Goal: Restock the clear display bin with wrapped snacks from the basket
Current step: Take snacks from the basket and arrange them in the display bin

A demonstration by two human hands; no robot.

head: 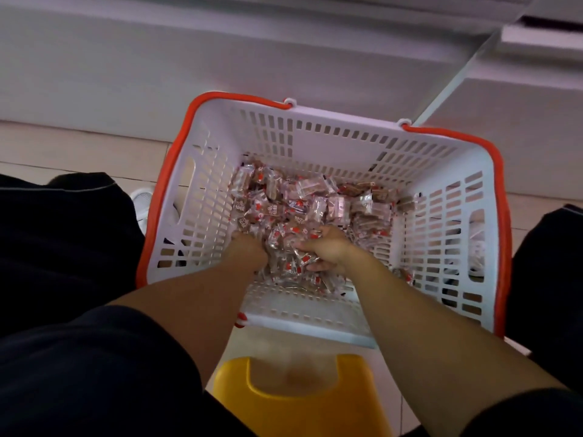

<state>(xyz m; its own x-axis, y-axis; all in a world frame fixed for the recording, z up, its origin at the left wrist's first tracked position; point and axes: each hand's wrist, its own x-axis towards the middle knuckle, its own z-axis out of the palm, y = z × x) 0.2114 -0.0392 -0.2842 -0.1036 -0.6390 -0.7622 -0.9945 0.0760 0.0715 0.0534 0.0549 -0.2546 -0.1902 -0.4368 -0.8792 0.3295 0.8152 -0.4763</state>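
Note:
A white slotted basket [328, 134] with an orange rim stands on the floor between my knees. Its bottom is covered with several small wrapped snacks [315, 200], brown with red marks in clear wrappers. Both my hands are down in the pile at the near side. My left hand [247, 250] is dug into the snacks, its fingers curled and mostly buried. My right hand [328, 249] cups a heap of snacks from the other side, thumb and fingers curled round them. The clear display bin is not in view.
A yellow plastic stool [303, 402] sits under me at the bottom edge. White shelving bases [220, 58] run along the back and right. My dark trouser legs flank the basket, and a white shoe [142, 200] shows at its left.

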